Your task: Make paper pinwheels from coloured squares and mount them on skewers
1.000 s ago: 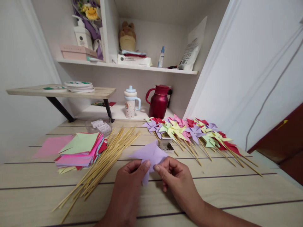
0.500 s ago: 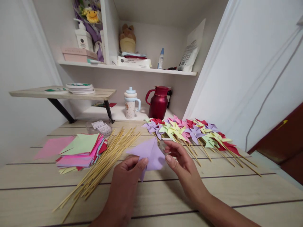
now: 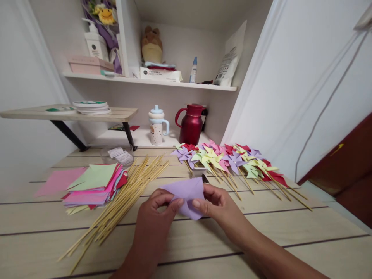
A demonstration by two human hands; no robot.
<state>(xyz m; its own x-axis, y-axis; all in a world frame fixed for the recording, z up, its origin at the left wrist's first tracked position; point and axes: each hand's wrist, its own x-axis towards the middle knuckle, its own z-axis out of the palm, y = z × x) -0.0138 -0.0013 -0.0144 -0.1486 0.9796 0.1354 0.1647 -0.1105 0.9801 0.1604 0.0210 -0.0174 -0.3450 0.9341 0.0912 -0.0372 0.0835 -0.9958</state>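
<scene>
Between my hands, above the table, is a piece of purple paper (image 3: 186,192) with its corners partly folded inward. My left hand (image 3: 158,213) pinches its left side, thumb on top near the middle. On the right edge my right hand (image 3: 216,201) grips the same paper, with the thumb in front and the fingers behind. Left of my hands lies a spread bundle of thin wooden sticks (image 3: 128,205). Beyond the sticks is a stack of coloured paper squares (image 3: 94,178). Finished paper pinwheels (image 3: 232,159) on sticks lie in a heap at the right back.
A clear round container (image 3: 117,155) with white labels stands behind the paper stack. Farther back are a spotted cup (image 3: 157,128) and a red thermos jug (image 3: 192,126). A small raised shelf (image 3: 122,113) holds rolls of tape at the left. A small greyish object (image 3: 200,173) lies behind the purple paper.
My right hand has closed from open fingers onto the purple paper's right side. The paper is turned and folded in more, and sits slightly lower. The whole view has shifted a little.
</scene>
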